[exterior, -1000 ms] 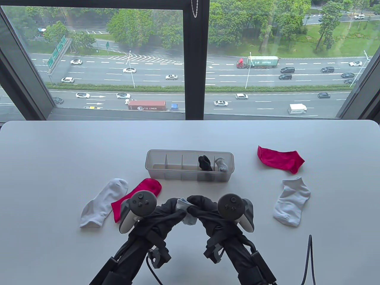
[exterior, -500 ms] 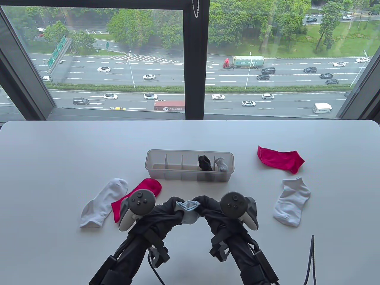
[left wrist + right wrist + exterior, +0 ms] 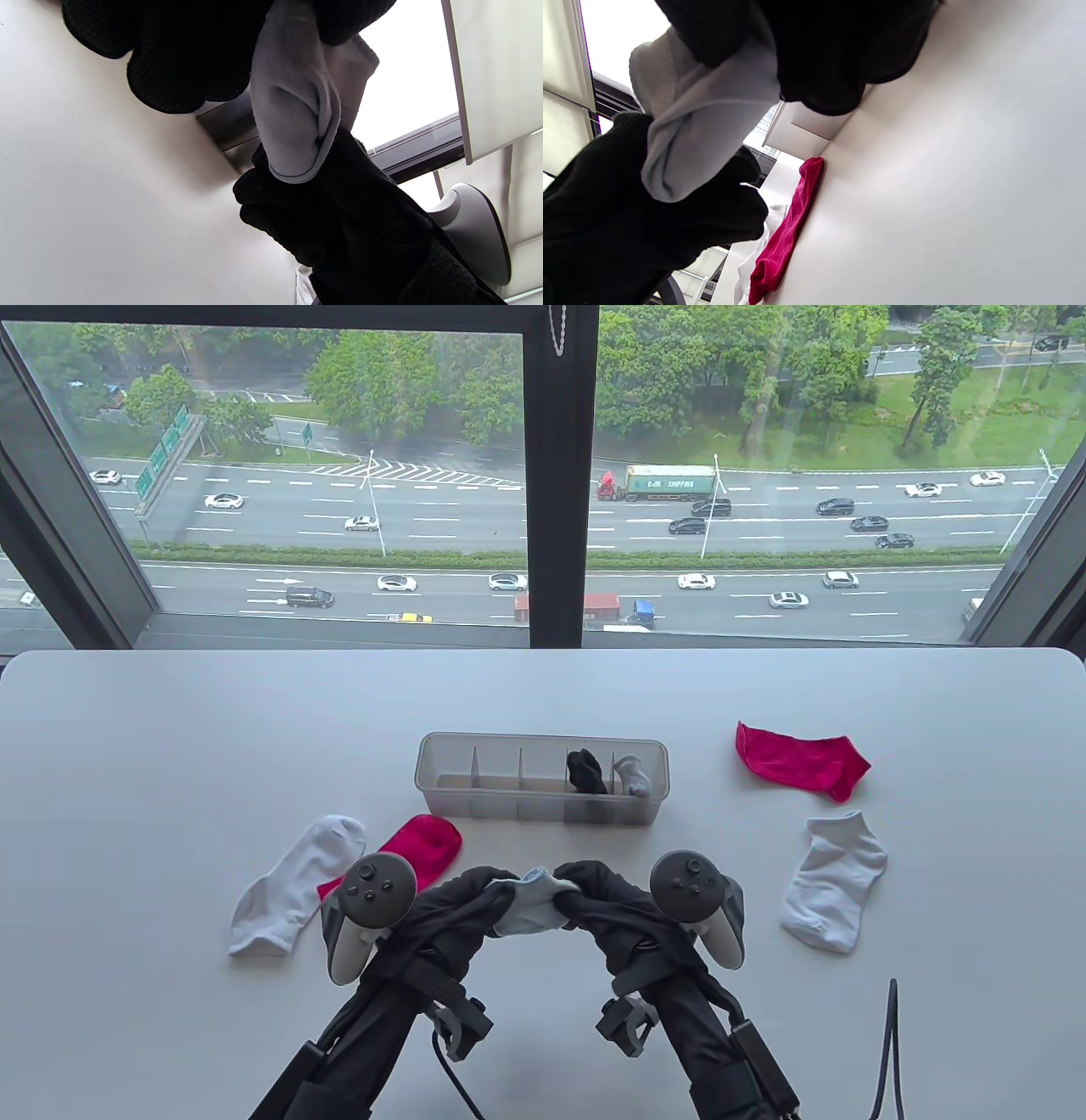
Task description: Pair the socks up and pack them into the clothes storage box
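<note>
Both hands meet over the near middle of the white bench. The left hand and the right hand each pinch an end of a pale blue sock bundle, fingers curled round the cloth, so each grip is clamped on it. The bundle hangs between them, lifted off the bench, just in front of the clear storage box.

The box has a row of compartments: a black sock pair sits in the second from the right, a grey sock pair in the rightmost, and the three on the left are open.

A white sock and a red sock lie just left of the left hand. Another red sock and another white sock lie apart to the right. Bare bench runs wide behind the box up to the window, which looks onto a busy road. A dark cable rises at the near right edge.
</note>
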Available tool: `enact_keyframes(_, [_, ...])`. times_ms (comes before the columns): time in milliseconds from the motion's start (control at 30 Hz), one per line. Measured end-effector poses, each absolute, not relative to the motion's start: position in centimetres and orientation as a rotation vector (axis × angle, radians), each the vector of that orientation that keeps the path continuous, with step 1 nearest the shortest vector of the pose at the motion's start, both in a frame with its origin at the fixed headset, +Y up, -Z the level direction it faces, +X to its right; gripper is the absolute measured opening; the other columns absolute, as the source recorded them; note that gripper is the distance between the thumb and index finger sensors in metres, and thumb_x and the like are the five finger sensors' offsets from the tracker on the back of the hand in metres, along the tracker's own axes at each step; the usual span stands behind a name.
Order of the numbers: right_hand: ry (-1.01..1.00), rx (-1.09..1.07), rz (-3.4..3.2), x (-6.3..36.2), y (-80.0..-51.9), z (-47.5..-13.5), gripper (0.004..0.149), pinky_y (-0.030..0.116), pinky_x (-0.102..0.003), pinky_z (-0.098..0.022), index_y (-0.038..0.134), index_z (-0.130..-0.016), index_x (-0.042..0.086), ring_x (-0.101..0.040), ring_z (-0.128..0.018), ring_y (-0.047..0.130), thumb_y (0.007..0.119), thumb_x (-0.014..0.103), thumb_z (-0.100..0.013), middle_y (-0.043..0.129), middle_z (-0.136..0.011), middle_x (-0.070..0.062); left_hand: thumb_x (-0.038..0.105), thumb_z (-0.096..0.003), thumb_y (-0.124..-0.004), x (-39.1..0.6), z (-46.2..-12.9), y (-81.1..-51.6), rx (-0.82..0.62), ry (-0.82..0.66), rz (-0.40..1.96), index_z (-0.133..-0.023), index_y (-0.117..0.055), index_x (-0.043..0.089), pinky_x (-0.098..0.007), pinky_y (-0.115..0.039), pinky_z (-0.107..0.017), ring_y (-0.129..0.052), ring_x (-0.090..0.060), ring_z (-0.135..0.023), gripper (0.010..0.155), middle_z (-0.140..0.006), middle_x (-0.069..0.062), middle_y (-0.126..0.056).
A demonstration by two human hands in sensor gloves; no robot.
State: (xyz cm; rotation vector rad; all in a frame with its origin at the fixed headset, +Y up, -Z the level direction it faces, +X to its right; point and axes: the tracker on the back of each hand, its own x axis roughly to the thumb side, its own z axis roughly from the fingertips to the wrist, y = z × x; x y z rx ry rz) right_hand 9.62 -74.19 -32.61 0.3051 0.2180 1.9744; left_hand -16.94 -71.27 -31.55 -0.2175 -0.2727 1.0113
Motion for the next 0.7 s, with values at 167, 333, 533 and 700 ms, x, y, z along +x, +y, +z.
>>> enact_keyframes(167, [0.335, 0.358, 1.747, 8.8, -74.2, -32.5, 0.071, 0.075, -0.052, -0.064, 0.042, -0.114, 0.015, -0.036, -0.080, 0.088, 0.074, 0.042, -0.057, 0.067, -0.105, -0.024, 0.026, -0.0581, -0.063, -17.1, -31.3, -71.4, -0.098, -0.210, 1.055, -0.089, -0.082, -0.003, -0.061, -0.081, -0.053, -0.106, -0.040, -0.056, 0.047, -0.073, -0.030, -0.100])
enact_keyframes(333, [0.055, 0.245, 1.969, 9.2, -71.6, -32.6, 0.062, 0.084, -0.043, -0.058, 0.051, -0.110, 0.012, -0.025, -0.069, 0.098, 0.078, 0.033, -0.058, 0.080, -0.094, -0.019, 0.030, -0.0615, -0.058, -16.9, -31.4, -71.6, -0.197, -0.240, 0.940, -0.110, -0.055, 0.009, -0.073, -0.044, -0.074, -0.051, -0.054, -0.107, 0.053, -0.115, -0.028, -0.057])
enact_keyframes(533, [-0.245, 0.002, 2.431, 9.0, -66.0, -35.4, 0.065, 0.086, -0.037, -0.053, 0.050, -0.109, 0.010, -0.017, -0.062, 0.099, 0.078, 0.039, -0.058, 0.083, -0.091, -0.017, 0.042, -0.0608, -0.057, -16.3, -31.8, -72.1, -0.305, -0.254, 0.261, -0.113, -0.015, 0.026, -0.065, 0.002, -0.073, 0.014, -0.029, -0.109, 0.069, -0.120, -0.003, 0.003])
enact_keyframes(700, [-0.273, -0.119, 2.795, 4.0, -63.2, -40.5, 0.063, 0.085, -0.035, -0.055, 0.050, -0.110, 0.014, -0.015, -0.063, 0.097, 0.076, 0.041, -0.059, 0.083, -0.093, -0.014, 0.041, -0.0610, -0.055, -16.3, -31.8, -72.7, -0.338, -0.238, 0.210, -0.113, -0.014, 0.026, -0.063, 0.006, -0.072, 0.018, -0.027, -0.106, 0.068, -0.117, -0.001, 0.007])
